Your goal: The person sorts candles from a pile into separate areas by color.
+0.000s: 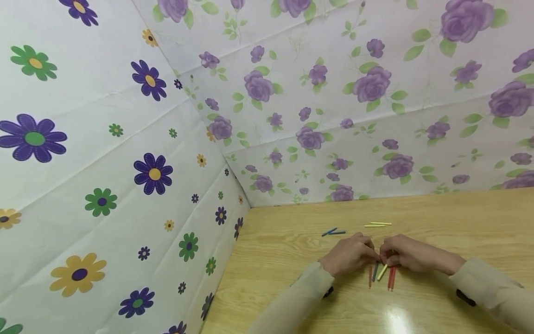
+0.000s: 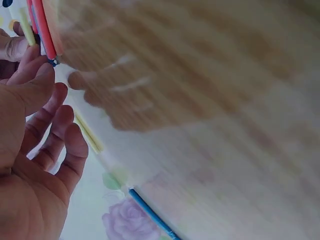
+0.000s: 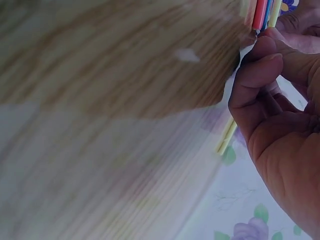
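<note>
My left hand (image 1: pixel 352 254) and right hand (image 1: pixel 413 254) meet at the far ends of a row of thin coloured sticks. Between my right thumb and forefinger I pinch one end of a yellow stick (image 1: pixel 382 272), which slants and looks raised in both wrist views. My left thumb and forefinger come together beside the end of a blue stick (image 1: pixel 375 272); whether they grip it is hidden. The other left fingers (image 2: pixel 75 145) curve loosely. A red stick (image 1: pixel 370 277) lies left of the blue one, and two red sticks (image 1: pixel 391 278) lie side by side on the right.
Beyond my hands, two blue sticks (image 1: pixel 333 232) and two yellow sticks (image 1: pixel 378 224) lie on the wooden table (image 1: pixel 283 246). Flower-patterned sheets (image 1: pixel 292 106) cover the walls behind and to the left. The tabletop reflects light near its front.
</note>
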{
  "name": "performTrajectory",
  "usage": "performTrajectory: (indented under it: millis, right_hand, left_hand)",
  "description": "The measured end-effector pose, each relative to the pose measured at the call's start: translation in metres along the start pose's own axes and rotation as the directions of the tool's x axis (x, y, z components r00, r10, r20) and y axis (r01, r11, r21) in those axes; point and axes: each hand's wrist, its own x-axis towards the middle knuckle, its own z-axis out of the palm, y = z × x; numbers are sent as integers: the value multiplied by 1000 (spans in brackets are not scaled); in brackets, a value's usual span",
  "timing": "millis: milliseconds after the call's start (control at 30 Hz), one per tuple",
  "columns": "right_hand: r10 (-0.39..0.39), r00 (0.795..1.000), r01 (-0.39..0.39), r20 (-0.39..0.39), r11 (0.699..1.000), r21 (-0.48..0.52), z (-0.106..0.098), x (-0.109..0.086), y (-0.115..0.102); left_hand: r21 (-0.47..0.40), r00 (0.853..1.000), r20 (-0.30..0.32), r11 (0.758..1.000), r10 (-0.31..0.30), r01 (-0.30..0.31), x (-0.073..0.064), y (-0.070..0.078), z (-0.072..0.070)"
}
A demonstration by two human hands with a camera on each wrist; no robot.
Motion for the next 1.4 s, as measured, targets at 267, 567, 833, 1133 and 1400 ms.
performTrajectory:
  millis: [267, 567, 833, 1133, 1400]
  right_hand:
    - [31, 999, -32, 19, 999, 23, -2, 0, -2]
    - [98, 995, -100, 29, 992, 75, -2, -4, -1]
    - [207, 976, -215, 66, 967, 137, -5, -8, -5]
    - [233, 970, -242, 68, 955, 170, -5, -9, -2]
    - [223, 975, -220, -13, 969, 111, -7, -8, -1]
  left_hand:
    - [120, 998, 10, 991, 62, -63, 2, 2, -4]
    - [121, 993, -49, 987, 110, -103, -2, -3, -1]
    - [96, 995, -39, 991, 97, -93, -4, -5, -5]
    - [71, 994, -73, 995, 76, -71, -8, -8, -2]
    - [82, 998, -69, 997, -3, 8, -14, -10, -5]
